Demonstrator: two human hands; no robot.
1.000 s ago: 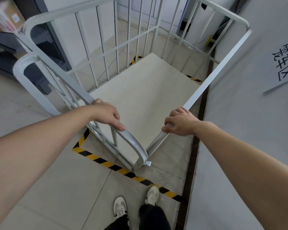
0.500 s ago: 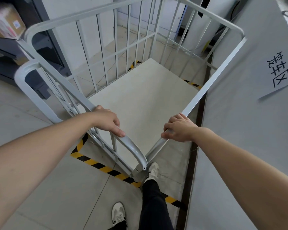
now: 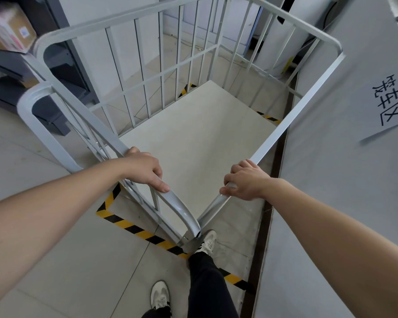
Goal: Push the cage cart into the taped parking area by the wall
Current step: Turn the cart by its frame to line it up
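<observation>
A white metal cage cart with barred sides and a pale flat deck stands in front of me, beside the grey wall on the right. My left hand grips the top rail of its left side. My right hand grips the top rail of its right side. Yellow-and-black tape marks a rectangle on the floor; the cart's deck lies mostly inside it, with its near corner over the front tape line. More tape shows beyond the cart's far end.
A paper sign with black characters hangs on the wall at right. Dark shelving with a cardboard box stands at left. A white column rises behind the cart. My right foot steps on the tape.
The cart has rolled forward, further into the taped rectangle. My right foot has stepped ahead onto the front tape line. Both hands keep their hold on the rails.
</observation>
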